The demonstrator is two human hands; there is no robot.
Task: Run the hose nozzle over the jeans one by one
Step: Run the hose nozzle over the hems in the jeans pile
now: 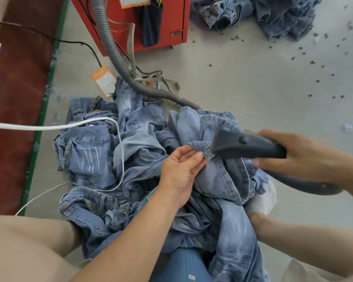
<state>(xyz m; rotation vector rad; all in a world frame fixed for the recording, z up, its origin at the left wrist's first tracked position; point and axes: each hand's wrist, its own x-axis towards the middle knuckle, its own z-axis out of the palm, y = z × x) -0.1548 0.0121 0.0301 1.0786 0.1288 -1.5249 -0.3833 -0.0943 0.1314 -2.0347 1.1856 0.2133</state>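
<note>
A heap of light-blue jeans (110, 159) lies on the floor in front of me. My left hand (181, 169) pinches a hem edge of the top pair (212, 127), lifted over the heap. My right hand (298, 157) grips the dark grey hose nozzle (243, 146). The nozzle's wide mouth touches that hem right beside my left fingertips. A grey ribbed hose (110, 47) runs from the red machine across the heap and curves under my right wrist.
The red machine (151, 21) stands at the top. A second jeans pile (263, 15) lies top right, with lint scraps scattered on the grey floor (253, 78). A white cable (49, 126) crosses the heap from the left. An orange tag (103, 80) lies beyond the heap. My knees flank it.
</note>
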